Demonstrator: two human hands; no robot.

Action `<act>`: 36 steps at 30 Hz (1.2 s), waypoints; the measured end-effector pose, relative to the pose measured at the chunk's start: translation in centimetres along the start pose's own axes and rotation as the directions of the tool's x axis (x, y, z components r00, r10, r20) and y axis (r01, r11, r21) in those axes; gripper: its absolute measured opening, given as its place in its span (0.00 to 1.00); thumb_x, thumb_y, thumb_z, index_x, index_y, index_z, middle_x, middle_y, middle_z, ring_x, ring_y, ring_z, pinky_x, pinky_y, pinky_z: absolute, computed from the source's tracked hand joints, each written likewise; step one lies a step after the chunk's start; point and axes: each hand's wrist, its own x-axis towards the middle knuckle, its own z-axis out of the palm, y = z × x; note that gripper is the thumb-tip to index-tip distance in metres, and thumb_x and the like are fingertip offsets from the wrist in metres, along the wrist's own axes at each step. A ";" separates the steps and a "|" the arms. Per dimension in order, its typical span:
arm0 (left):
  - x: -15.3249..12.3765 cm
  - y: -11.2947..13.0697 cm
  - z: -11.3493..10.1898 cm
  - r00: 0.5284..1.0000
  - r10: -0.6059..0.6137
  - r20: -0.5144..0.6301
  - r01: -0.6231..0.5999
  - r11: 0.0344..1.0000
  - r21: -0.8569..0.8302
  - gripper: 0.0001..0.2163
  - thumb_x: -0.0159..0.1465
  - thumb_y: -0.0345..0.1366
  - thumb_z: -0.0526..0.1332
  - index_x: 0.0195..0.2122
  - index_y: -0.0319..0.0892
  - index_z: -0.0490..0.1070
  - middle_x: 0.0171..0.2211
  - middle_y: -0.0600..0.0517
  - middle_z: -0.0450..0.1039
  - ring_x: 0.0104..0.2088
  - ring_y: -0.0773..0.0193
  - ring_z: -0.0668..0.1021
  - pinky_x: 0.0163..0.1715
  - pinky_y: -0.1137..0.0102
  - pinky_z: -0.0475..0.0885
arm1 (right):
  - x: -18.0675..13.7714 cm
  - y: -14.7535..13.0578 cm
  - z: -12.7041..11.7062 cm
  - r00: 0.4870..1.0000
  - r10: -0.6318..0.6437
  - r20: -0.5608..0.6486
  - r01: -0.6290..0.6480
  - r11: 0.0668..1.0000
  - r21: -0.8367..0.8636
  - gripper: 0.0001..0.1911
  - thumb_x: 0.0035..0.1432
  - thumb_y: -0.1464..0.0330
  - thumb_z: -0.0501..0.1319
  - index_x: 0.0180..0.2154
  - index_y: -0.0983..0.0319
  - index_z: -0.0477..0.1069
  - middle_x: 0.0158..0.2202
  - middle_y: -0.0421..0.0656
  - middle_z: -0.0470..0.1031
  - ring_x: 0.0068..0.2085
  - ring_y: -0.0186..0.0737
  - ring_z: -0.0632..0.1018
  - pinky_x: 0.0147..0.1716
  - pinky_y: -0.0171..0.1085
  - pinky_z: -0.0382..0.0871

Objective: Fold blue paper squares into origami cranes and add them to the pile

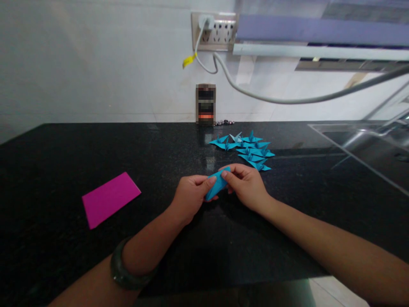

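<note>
A small folded piece of blue paper point(217, 184) is held between my two hands, just above the dark countertop point(179, 149). My left hand point(191, 194) pinches its left end, thumb on top and fingers beneath. At the upper right end, my right hand point(249, 185) grips it between thumb and fingers. Beyond my right hand lies a group of several folded blue paper cranes point(251, 151), with one paler crane point(236, 137) among them at the back.
A magenta paper rectangle point(111, 199) lies on the left. Against the back wall leans a phone-sized object point(206, 104), blurred out, with a beaded strand point(224, 123) beside it. A grey cable point(275, 100) hangs from the wall socket point(214, 32). The sink point(367, 145) is at the right.
</note>
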 end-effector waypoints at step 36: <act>-0.2 0.2 -0.3 0.988 0.138 -0.061 -0.113 0.943 0.312 0.13 0.54 0.43 0.60 0.24 0.37 0.75 0.17 0.53 0.71 0.18 0.69 0.69 0.18 0.76 0.61 | -0.3 -0.1 0.5 0.998 0.026 0.058 -0.035 0.987 0.154 0.17 0.45 0.59 0.64 0.34 0.63 0.66 0.21 0.34 0.66 0.18 0.27 0.65 0.14 0.28 0.59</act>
